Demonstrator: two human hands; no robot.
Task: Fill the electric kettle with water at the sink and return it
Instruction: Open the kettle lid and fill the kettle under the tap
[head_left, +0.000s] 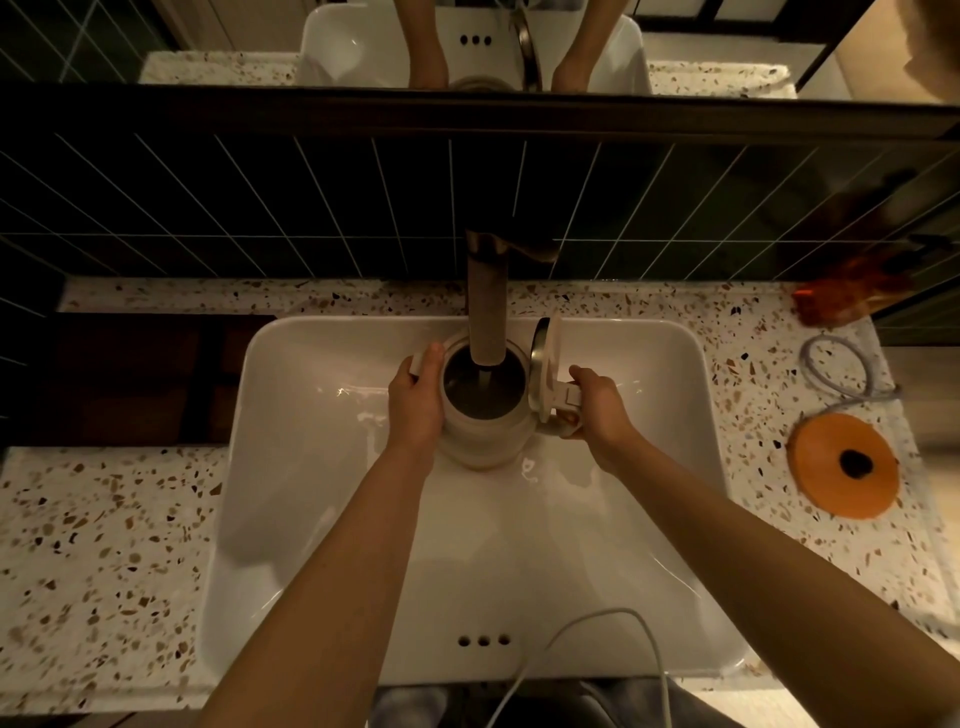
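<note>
A white electric kettle (483, 431) is held upright over the white sink (311, 467), right under the faucet spout (487, 312). Its lid (545, 358) is flipped up to the right, and the dark inside shows. A thin stream of water falls from the spout into the opening. My left hand (415, 402) is pressed flat against the kettle's left wall. My right hand (597, 402) is closed around the handle on the right side.
The speckled terrazzo counter (104, 545) surrounds the sink. An orange round kettle base (844, 465) with its grey cord (836, 374) lies on the right counter. A white cable (587, 639) hangs in front of the sink's near rim. Dark tiles and a mirror rise behind the faucet.
</note>
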